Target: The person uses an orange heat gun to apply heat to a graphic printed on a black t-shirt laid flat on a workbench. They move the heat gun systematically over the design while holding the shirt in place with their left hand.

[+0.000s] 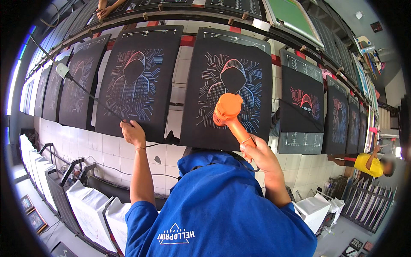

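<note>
Tiled floor [68,139]; right hand [259,154]: 1 orange blower [228,110]; left hand [134,133]: cable [90,95].

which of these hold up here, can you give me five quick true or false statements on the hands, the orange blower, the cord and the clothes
1. The right hand grips the orange blower by its handle. True.
2. The left hand also grips the orange blower. False: it holds the dark cord.
3. In this view, the orange blower overlaps a printed black shirt. True.
4. The person using the orange blower wears a yellow top. False: they wear a blue top; a person in yellow is at the far right.
5. A white connector sits along the dark cord. True.
</note>
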{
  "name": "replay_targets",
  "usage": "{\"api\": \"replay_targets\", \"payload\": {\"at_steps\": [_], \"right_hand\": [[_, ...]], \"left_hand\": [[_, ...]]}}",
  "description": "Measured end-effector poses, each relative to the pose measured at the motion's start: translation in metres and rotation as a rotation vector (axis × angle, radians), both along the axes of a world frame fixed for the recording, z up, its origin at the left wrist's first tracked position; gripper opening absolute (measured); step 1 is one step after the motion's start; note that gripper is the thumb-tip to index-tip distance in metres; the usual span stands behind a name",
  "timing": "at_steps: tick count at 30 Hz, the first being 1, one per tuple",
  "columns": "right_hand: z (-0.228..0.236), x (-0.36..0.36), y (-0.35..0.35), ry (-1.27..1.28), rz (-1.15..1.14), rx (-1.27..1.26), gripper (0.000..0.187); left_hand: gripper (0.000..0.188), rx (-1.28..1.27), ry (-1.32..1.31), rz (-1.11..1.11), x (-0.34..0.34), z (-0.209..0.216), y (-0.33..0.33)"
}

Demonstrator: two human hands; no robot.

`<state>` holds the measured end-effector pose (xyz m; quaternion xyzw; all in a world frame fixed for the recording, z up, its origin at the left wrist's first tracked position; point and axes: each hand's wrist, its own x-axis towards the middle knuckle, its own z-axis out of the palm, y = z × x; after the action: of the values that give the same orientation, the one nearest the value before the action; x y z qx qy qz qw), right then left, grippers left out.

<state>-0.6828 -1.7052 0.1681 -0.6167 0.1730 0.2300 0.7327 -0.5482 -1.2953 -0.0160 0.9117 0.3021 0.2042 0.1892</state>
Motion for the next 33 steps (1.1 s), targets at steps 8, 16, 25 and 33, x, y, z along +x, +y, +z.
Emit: {"api": "replay_targets", "payload": {"at_steps": [8, 16, 25, 33], "right_hand": [[0.002, 0.015, 0.012, 0.028, 0.053, 0.012, 0.035], [0.001, 0.028, 0.03, 0.02, 0.16, -0.029, 0.04], [-0.001, 0.035, 0.043, 0.016, 0.129, 0.046, 0.04], [-0.006, 0.052, 0.049, -0.083, 0.045, -0.031, 0.038]], "left_hand": [[0.035, -0.004, -0.003, 0.009, -0.001, -0.002, 0.004], [0.033, -0.006, -0.002, 0.014, 0.001, 0.001, 0.001], [0.034, -0.016, -0.02, 0.006, 0.001, 0.002, -0.001], [0.034, 0.026, -0.005, -0.03, 0.002, -0.009, 0.009]]}}
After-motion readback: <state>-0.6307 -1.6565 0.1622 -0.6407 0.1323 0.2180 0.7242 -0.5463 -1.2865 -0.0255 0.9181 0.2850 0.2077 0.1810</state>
